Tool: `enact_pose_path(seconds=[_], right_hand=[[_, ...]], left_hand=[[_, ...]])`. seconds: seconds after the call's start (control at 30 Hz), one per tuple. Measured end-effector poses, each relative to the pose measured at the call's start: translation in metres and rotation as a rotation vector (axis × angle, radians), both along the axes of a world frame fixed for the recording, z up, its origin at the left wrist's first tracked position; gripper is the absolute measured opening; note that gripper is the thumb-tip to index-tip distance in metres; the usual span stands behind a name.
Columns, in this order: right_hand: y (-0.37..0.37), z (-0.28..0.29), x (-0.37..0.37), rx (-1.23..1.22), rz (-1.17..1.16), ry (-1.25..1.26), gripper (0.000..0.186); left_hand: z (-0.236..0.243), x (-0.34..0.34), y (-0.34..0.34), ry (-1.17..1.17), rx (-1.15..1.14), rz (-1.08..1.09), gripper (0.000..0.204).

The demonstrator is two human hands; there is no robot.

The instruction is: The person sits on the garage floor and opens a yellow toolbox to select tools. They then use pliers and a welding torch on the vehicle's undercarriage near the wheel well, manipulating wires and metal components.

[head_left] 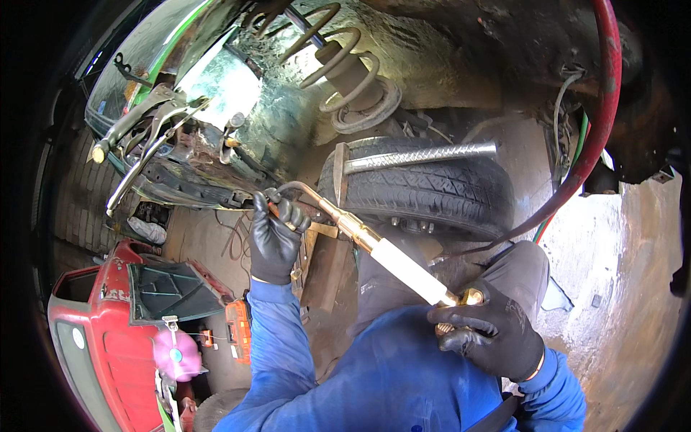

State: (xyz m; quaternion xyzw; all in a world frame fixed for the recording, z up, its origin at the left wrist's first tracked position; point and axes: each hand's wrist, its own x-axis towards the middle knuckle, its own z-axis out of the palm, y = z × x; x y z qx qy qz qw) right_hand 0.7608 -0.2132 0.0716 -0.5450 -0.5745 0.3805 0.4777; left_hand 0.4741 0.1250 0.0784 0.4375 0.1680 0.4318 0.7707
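Observation:
A gas torch [409,270] with a white handle and brass fittings slants across the middle, its bent copper-coloured neck pointing up and left. My gloved right hand [493,331] is wrapped round its brass valve end. My gloved left hand [275,241] is raised by the torch's tip, its fingers curled round a small thing with a reddish-orange part that I cannot make out. No flame shows at the tip. Just beyond the torch a hammer [425,155] with a silvery textured handle lies across a black tyre [432,191].
A coil spring and strut [353,75] hang in the wheel well above the tyre. A thick red hose [601,137] curves down the right side. Bare metal bodywork [165,122] juts out at upper left. A red vehicle [115,324], an orange case [237,331] and a fan [177,356] are at lower left.

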Motion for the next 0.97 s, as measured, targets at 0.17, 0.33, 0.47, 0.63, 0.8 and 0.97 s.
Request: enact_pose_path(seconds=[0.17,0.33,0.47,0.63,0.8,0.97], right_hand=[[0.002,-0.006,0.000,0.000,-0.003,-0.025,0.042],[0.005,-0.007,-0.004,0.007,-0.062,-0.133,0.044],[0.006,-0.007,-0.005,-0.003,-0.086,-0.116,0.045],[0.018,-0.006,-0.009,0.138,-0.088,-0.212,0.055],[0.025,-0.003,-0.020,0.092,-0.250,0.134,0.061],[0.022,-0.015,-0.010,-0.012,-0.251,0.013,0.059]], left_hand=[[0.012,0.002,-0.001,0.007,-0.066,-0.127,0.039],[-0.001,0.010,-0.033,0.129,-0.128,0.025,0.033],[-0.019,0.036,-0.076,0.279,0.044,-0.088,0.049],[-0.029,0.067,-0.125,0.408,-0.094,-0.188,0.044],[-0.026,0.076,-0.121,0.307,-0.186,-0.113,0.037],[-0.022,0.083,-0.115,0.236,-0.119,-0.161,0.043]])
